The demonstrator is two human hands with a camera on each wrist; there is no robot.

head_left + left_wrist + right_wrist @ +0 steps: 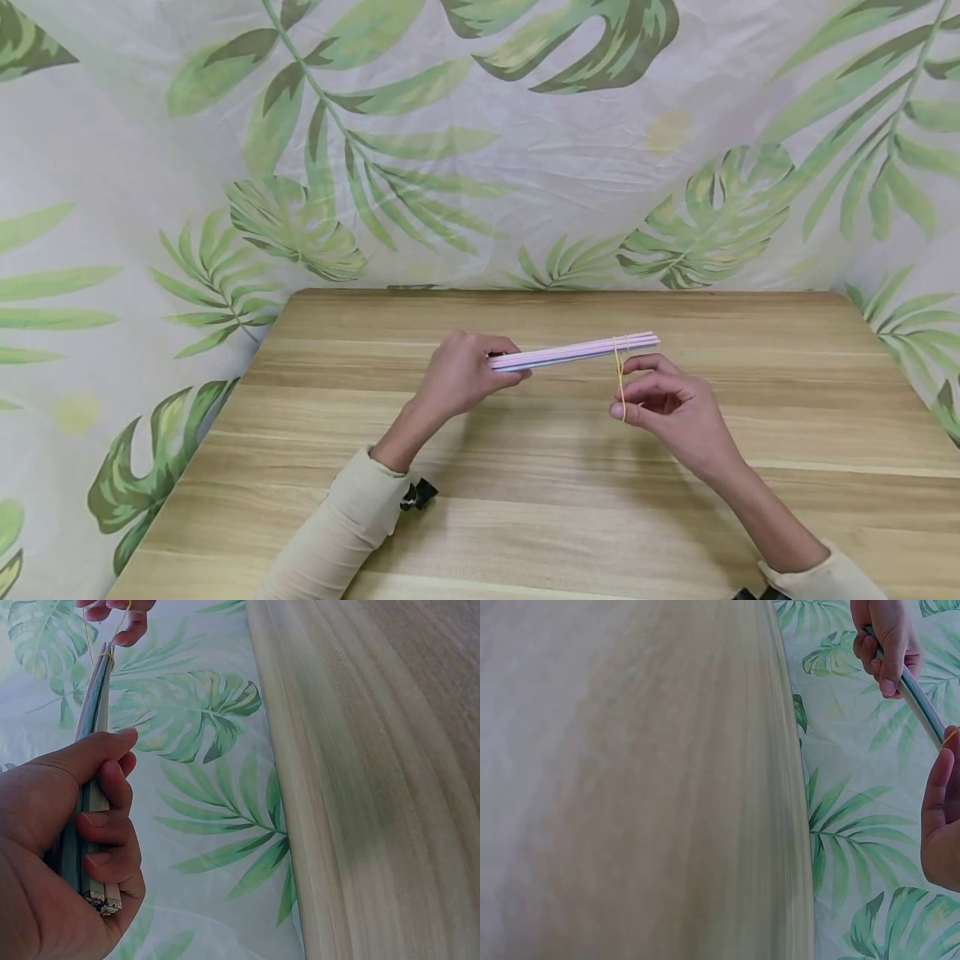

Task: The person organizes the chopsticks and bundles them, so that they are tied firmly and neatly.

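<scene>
Nearest are the cream sleeves (pixel 345 533), and from them the left hand (pixel 459 375) curls its fingers round one end of a bundle of pale pink sticks (pixel 573 351), held level above the wooden counter (pixel 525 500). The right hand (pixel 671 404) pinches a yellow rubber band (pixel 620 379) looped round the bundle's far end, drawn downward. A leaf-print cloth (pixel 150 167) hangs behind

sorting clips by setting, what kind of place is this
Probably a staged tabletop recording corner, not a lived-in room: a bare wooden table with a leaf-print cloth backdrop hung behind and beside it, and little else but the bundle of sticks being banded.
</scene>
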